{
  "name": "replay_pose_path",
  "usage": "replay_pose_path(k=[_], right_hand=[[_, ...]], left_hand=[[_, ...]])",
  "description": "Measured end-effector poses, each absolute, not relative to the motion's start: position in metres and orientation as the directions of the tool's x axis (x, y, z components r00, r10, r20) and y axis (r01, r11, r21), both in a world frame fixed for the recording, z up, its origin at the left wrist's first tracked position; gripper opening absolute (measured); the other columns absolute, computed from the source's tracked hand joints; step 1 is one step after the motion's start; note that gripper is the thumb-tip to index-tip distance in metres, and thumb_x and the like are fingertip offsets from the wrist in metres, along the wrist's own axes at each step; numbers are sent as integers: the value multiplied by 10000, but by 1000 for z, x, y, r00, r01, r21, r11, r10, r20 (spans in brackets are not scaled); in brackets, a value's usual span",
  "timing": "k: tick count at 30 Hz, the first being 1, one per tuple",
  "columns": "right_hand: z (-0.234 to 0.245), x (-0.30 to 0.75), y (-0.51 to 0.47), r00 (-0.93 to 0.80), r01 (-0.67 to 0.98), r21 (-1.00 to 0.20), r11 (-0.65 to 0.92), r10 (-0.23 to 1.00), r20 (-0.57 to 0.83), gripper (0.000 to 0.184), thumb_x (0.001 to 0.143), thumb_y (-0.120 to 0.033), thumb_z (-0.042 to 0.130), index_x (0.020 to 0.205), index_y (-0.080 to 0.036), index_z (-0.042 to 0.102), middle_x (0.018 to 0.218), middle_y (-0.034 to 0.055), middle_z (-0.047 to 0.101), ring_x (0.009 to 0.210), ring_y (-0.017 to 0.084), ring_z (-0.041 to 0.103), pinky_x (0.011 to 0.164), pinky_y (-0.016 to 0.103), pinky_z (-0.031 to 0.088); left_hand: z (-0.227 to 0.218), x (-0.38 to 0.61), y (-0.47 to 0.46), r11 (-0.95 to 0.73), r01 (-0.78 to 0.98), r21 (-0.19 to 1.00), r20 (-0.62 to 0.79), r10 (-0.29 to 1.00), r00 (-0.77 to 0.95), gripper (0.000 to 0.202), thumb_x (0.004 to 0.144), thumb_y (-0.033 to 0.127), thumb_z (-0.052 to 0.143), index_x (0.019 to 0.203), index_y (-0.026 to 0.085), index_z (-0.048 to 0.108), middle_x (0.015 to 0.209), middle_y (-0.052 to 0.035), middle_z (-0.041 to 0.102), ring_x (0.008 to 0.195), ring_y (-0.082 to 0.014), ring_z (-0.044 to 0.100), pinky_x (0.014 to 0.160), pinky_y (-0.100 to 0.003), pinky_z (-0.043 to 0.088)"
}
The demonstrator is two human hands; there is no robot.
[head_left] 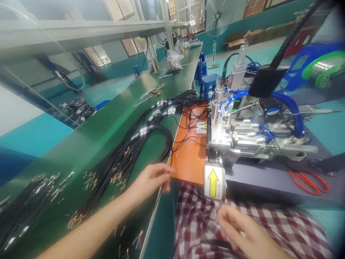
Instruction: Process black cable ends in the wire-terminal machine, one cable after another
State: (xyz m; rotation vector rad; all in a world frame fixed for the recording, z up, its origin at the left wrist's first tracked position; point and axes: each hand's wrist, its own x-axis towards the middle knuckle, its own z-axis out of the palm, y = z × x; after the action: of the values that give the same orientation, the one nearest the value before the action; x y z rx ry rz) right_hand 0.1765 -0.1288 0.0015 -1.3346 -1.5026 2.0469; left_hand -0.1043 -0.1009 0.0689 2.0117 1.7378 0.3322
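Black cables (122, 153) lie on the green table (88, 140), long axis slanting from near left to far right. Bare copper ends point toward the near left; the other way, the bundle bends right over the far end of the orange plate (188, 163). One part loops back in a curve near the table edge.

Metal machine (219, 133) stands right of the plate. Checkered cloth (194, 223) covers the lap. Second cable bundle (27, 201) sits on the table at lower left, blurred.

Left hand (157, 176): at the table edge by the plate, fingers loosely bent, thumb apart, nothing seen between them. Right hand (237, 225): above the cloth, fingers curled; blurred, can't tell if gripping. Dark strip (215, 243) lies beside it, contact unclear. Arrow sign (213, 181) just beyond, yellow arrow pointing away. Red-handled tool (307, 192) farther right.
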Motion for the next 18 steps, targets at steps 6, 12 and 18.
replay_pose_path(k=[6,12,18], right_hand=[[37,157,-108,-622,-173,-683,-709,616,-483,633,804,-703,458,1146,-177,539,943,108,660,810,222,655,670,317,490],[33,172,-85,-403,273,-932,-240,851,-337,229,915,-398,459,954,-210,584,619,-25,589,489,115,510,516,243,393],[35,194,-45,-466,84,-954,-286,835,-292,200,846,-267,577,1018,-212,490,706,-48,577,545,96,532,530,216,432]], left_hand=[[50,-52,-72,-256,784,566,-9,949,316,229,911,207,444,1019,166,641,883,-63,642,784,-155,612,718,-277,490],[62,-34,-70,-433,775,460,27,879,475,160,844,214,519,940,176,641,955,-103,605,932,-271,537,841,-433,426],[65,-3,-44,-228,503,834,-125,809,575,293,962,227,391,1225,278,509,910,10,669,786,-151,611,727,-261,460]])
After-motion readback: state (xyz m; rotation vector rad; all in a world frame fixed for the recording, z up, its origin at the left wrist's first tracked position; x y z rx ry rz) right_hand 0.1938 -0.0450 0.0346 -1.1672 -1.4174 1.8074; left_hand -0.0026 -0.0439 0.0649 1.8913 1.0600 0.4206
